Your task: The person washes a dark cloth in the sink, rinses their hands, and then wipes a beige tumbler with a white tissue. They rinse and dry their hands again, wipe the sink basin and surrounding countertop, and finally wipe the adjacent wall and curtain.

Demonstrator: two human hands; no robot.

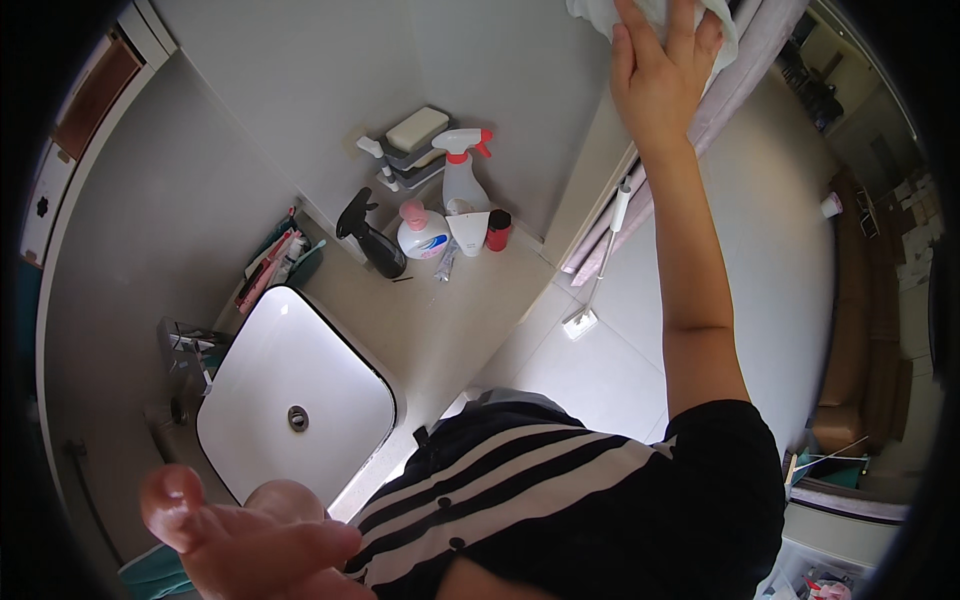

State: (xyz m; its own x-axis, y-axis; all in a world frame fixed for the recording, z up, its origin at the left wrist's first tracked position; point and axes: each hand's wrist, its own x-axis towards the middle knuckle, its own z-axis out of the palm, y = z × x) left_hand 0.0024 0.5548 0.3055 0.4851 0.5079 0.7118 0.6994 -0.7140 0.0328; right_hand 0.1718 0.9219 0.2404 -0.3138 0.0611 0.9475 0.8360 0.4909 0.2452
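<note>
My right hand (660, 82) is raised at the top right, its fingers spread over a crumpled white cloth or wipe (727, 45), near the door frame and a pale pink curtain. The surface behind the cloth is cut off by the picture's top edge. My left hand (255, 540) is at the bottom left, close to the camera and blurred, its fingers loosely bent and apart, with nothing visible in it. It overlaps the near edge of a white square washbasin (330, 375) with a round metal drain.
On the counter (480, 300) stand a black spray bottle (375, 244), a white pump bottle (424, 234), a clear spray bottle (463, 184), a white tube (469, 232) and a red jar (498, 230). A wall-side soap rack (412, 161) holds a bar. A white long-handled scrubber (581, 322) stands on the floor.
</note>
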